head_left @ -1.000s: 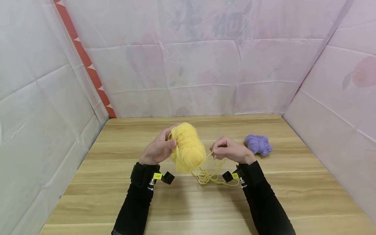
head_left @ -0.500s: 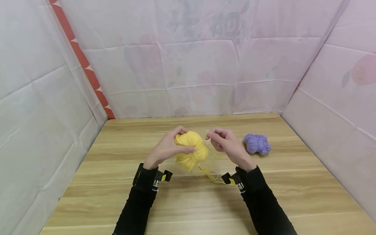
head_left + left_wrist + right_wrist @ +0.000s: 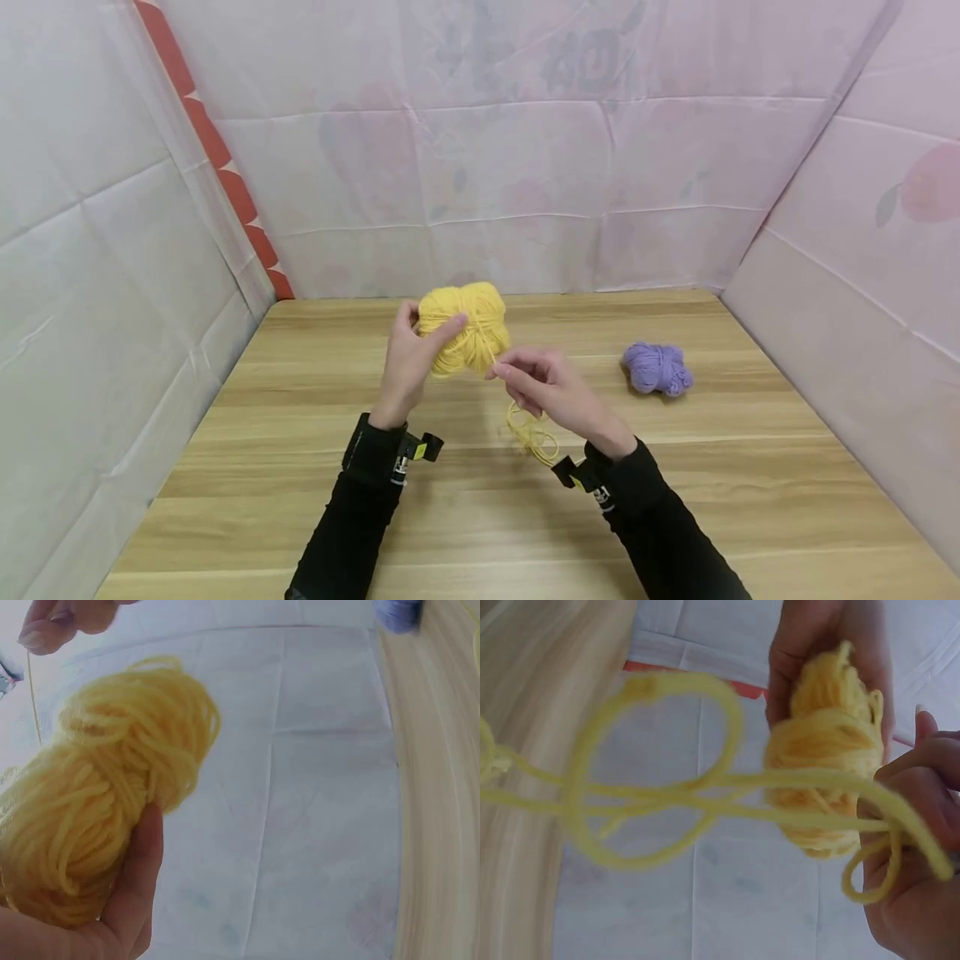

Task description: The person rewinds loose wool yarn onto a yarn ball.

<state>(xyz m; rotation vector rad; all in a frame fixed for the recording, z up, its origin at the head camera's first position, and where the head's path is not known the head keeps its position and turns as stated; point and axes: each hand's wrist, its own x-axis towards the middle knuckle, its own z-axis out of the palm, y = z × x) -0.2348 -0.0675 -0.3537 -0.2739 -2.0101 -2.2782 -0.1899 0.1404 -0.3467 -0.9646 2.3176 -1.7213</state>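
Note:
A yellow yarn skein (image 3: 480, 321), cinched at its middle, is held up above the table by my left hand (image 3: 408, 362), thumb across the front and fingers behind. My right hand (image 3: 555, 392) pinches a yellow strand close to the skein's lower right. In the left wrist view the strand (image 3: 33, 701) hangs taut from the right fingertips beside the skein (image 3: 112, 772). Loose loops of yarn (image 3: 656, 784) trail from the right hand (image 3: 922, 825) in the right wrist view. A slack tangle of yellow yarn (image 3: 532, 437) hangs down below that hand.
A purple yarn skein (image 3: 657, 368) lies on the wooden table (image 3: 480, 533) to the right of my right hand. Pale sheeting (image 3: 517, 167) walls the table at the back and both sides. A camera is strapped on each wrist.
My left hand has turned the yellow skein and lifted it up and away, so its cinched middle faces me. My right hand, still pinching the strand, has moved up, then left toward the skein.

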